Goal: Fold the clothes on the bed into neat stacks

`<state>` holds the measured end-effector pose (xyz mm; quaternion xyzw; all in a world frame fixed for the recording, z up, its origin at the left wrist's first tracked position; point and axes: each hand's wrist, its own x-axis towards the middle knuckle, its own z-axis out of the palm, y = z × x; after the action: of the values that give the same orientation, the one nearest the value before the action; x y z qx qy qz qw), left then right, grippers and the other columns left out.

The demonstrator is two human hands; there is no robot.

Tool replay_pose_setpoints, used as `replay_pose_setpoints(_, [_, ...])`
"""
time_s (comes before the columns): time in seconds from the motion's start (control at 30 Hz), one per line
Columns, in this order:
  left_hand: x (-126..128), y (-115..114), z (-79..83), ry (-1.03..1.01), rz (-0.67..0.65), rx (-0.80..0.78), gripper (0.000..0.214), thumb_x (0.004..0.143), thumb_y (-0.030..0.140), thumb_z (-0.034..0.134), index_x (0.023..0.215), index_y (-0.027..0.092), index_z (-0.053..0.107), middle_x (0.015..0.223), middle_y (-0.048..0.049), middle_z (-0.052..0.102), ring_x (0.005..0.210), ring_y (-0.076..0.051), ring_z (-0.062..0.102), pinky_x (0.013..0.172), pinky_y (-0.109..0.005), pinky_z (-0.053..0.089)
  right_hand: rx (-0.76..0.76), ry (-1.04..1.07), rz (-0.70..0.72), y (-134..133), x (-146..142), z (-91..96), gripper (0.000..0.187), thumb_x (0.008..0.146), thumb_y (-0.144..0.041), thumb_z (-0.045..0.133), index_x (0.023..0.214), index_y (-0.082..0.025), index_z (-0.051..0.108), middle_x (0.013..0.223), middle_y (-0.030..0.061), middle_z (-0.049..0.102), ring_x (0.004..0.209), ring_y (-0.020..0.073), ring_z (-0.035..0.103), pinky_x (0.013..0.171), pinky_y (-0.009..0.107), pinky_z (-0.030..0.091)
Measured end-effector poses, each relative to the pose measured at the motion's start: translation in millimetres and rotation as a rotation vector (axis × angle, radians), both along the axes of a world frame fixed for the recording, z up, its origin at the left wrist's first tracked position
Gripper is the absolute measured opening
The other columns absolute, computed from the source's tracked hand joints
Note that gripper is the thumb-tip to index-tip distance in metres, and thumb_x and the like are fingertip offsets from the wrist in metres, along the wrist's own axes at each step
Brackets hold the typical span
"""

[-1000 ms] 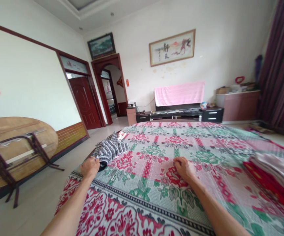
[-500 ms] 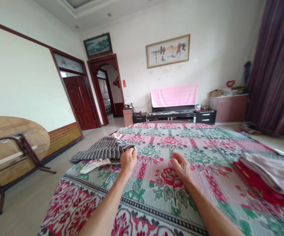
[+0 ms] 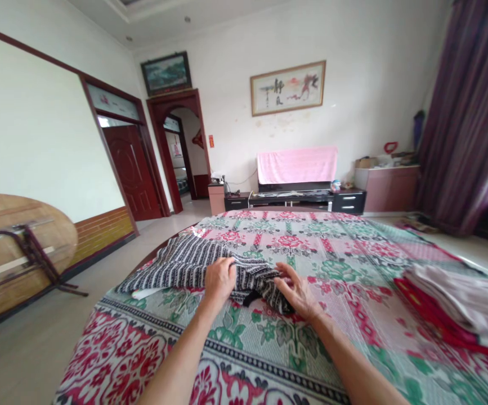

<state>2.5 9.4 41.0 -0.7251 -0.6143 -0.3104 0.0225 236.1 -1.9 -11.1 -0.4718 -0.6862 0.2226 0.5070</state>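
Note:
A black-and-white striped garment (image 3: 184,261) lies crumpled on a floral bedspread (image 3: 336,264) in red, green and pink. My left hand (image 3: 219,278) is closed on a fold of this garment near its middle. My right hand (image 3: 296,289) rests on the garment's right end, fingers curled onto the cloth. A small white piece of cloth (image 3: 142,293) pokes out under the garment's left edge.
A stack of folded cloth (image 3: 459,301), grey over red, sits at the right of the bed. A folded round wooden table (image 3: 11,247) leans at the left. A TV stand with a pink towel (image 3: 296,164), a doorway (image 3: 182,152) and purple curtains (image 3: 467,124) stand beyond.
My left hand drew the striped garment from the bed's left edge toward the middle. My right hand moved left off the bedspread onto the garment.

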Motion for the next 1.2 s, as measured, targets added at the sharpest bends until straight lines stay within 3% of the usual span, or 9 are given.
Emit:
replay_pose_setpoints(0.2, [-78, 5, 5.8, 0.278, 0.152, -0.386, 0.074, 0.063, 0.040, 0.068, 0.133, 0.026, 0.049, 0.145, -0.0093, 0.043, 0.132, -0.034, 0.037, 0.100, -0.052, 0.034, 0.040, -0.305, -0.091, -2, -22, -6.9, 0.067, 0.073, -0.038, 0.062, 0.134, -0.018, 0.045, 0.133, 0.0133, 0.054, 0.122, 0.0282, 0.050, 0.105, 0.047, 0.037])
replay_pose_setpoints(0.33, [-97, 5, -8.4, 0.265, 0.228, -0.351, 0.048, 0.076, 0.031, 0.057, 0.124, 0.030, 0.058, 0.141, -0.0051, 0.049, 0.131, -0.029, 0.038, 0.101, -0.050, 0.034, 0.024, -0.377, -0.088, 4, -28, -13.3, 0.051, 0.076, -0.026, 0.052, 0.126, -0.017, 0.053, 0.119, 0.0121, 0.064, 0.111, 0.0265, 0.058, 0.099, 0.043, 0.042])
replay_pose_setpoints(0.43, [-88, 8, -15.7, 0.198, 0.260, -0.222, 0.035, 0.086, 0.025, 0.044, 0.113, 0.025, 0.066, 0.127, -0.0060, 0.062, 0.120, -0.024, 0.051, 0.099, -0.042, 0.038, 0.017, -0.257, -0.064, 12, -24, -12.3, 0.038, 0.078, -0.024, 0.043, 0.109, -0.019, 0.063, 0.098, 0.0077, 0.071, 0.091, 0.0229, 0.065, 0.084, 0.036, 0.049])
replay_pose_setpoints(0.53, [-66, 9, -15.0, 0.113, 0.185, -0.130, 0.035, 0.087, 0.023, 0.044, 0.114, 0.021, 0.066, 0.121, -0.0068, 0.066, 0.112, -0.020, 0.058, 0.099, -0.034, 0.041, 0.009, 0.010, -0.211, 23, -11, -6.7, 0.033, 0.074, -0.031, 0.046, 0.096, -0.019, 0.067, 0.081, 0.0043, 0.071, 0.076, 0.0213, 0.064, 0.074, 0.033, 0.051])
replay_pose_setpoints(0.73, [-11, -3, -14.7, 0.013, -0.338, -0.084, 0.033, 0.087, 0.024, 0.046, 0.111, 0.023, 0.068, 0.108, -0.0026, 0.071, 0.099, -0.015, 0.064, 0.092, -0.025, 0.046, 0.119, 0.545, -0.692, 33, 40, 10.3, 0.035, 0.068, -0.036, 0.052, 0.093, -0.017, 0.066, 0.080, 0.0015, 0.066, 0.077, 0.0177, 0.058, 0.075, 0.030, 0.048])
replay_pose_setpoints(0.9, [-8, -10, -19.0, 0.030, -0.339, -0.060, 0.032, 0.087, 0.032, 0.047, 0.110, 0.023, 0.068, 0.109, -0.0037, 0.070, 0.099, -0.016, 0.064, 0.093, -0.027, 0.046, 0.150, 0.464, -0.961, 22, 85, 14.1, 0.040, 0.068, -0.028, 0.052, 0.104, -0.014, 0.063, 0.087, 0.0047, 0.062, 0.081, 0.0204, 0.056, 0.079, 0.035, 0.045])
replay_pose_setpoints(1.03, [-31, -9, -18.8, 0.188, -0.319, -0.250, 0.058, 0.071, 0.048, 0.065, 0.123, 0.022, 0.061, 0.128, -0.0081, 0.061, 0.117, -0.024, 0.056, 0.103, -0.036, 0.040, 0.392, 0.001, -0.926, 16, 82, 16.6, 0.038, 0.070, -0.022, 0.050, 0.105, -0.014, 0.061, 0.104, 0.0127, 0.062, 0.101, 0.0281, 0.055, 0.093, 0.045, 0.039])
replay_pose_setpoints(1.1, [-39, -9, -18.2, 0.232, -0.313, -0.350, 0.071, 0.066, 0.052, 0.068, 0.129, 0.021, 0.056, 0.139, -0.0104, 0.052, 0.127, -0.027, 0.048, 0.107, -0.038, 0.037, 0.520, -0.193, -0.808, 15, 65, 19.0, 0.034, 0.073, -0.019, 0.050, 0.105, -0.016, 0.060, 0.110, 0.0129, 0.061, 0.106, 0.0279, 0.054, 0.096, 0.045, 0.037])
replay_pose_setpoints(1.2, [-41, -9, -18.0, 0.250, -0.308, -0.436, 0.074, 0.067, 0.052, 0.066, 0.133, 0.022, 0.052, 0.146, -0.0106, 0.042, 0.134, -0.026, 0.040, 0.111, -0.037, 0.032, 0.567, -0.351, -0.511, 11, 34, 19.4, 0.031, 0.077, -0.014, 0.047, 0.106, -0.018, 0.058, 0.110, 0.0104, 0.062, 0.106, 0.0243, 0.055, 0.095, 0.041, 0.040])
